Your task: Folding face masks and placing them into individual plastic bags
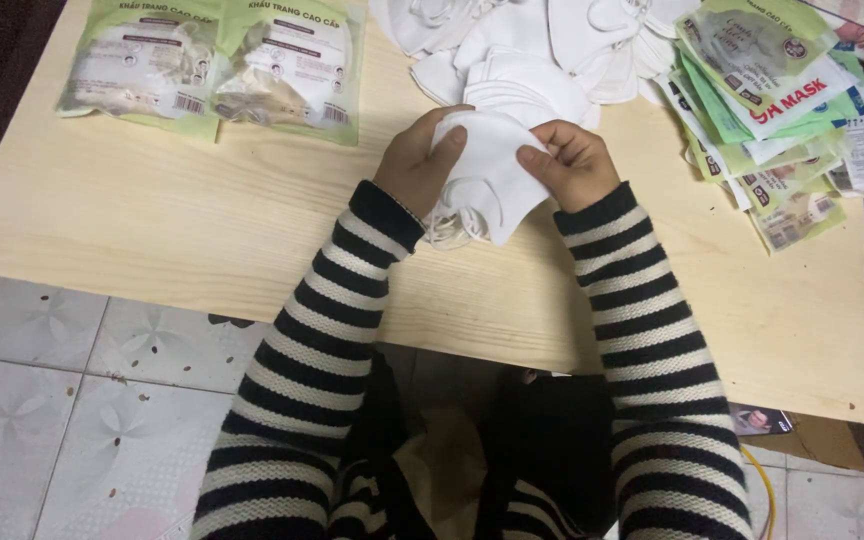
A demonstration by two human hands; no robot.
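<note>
Nearest the camera, two arms in black-and-white striped sleeves reach forward over the near edge of a pale wooden table point(152, 220). The left hand point(418, 160) is curled closed on the left side of a small stack of white face masks point(487, 175), thumb laid across the top. The right hand point(574, 160) pinches the stack's right edge, fingers bent tight against the thumb. The stack is held between both hands, just above the tabletop; how many masks it holds cannot be told, though several layered edges and thin ear loops show at its lower left.

Just beyond the hands lies a loose heap of more white masks point(542, 45), too overlapped to count.

Far to the left of the left hand, two filled packets point(217, 65) lie side by side: rectangular, light green with white panels, masks showing through clear windows.

To the right of the right hand, a fanned pile of empty flat packets point(772, 110) spreads toward the table's right edge, mostly green and white, one with a red-lettered white band; at least eight show, though the exact count is unclear.
</note>
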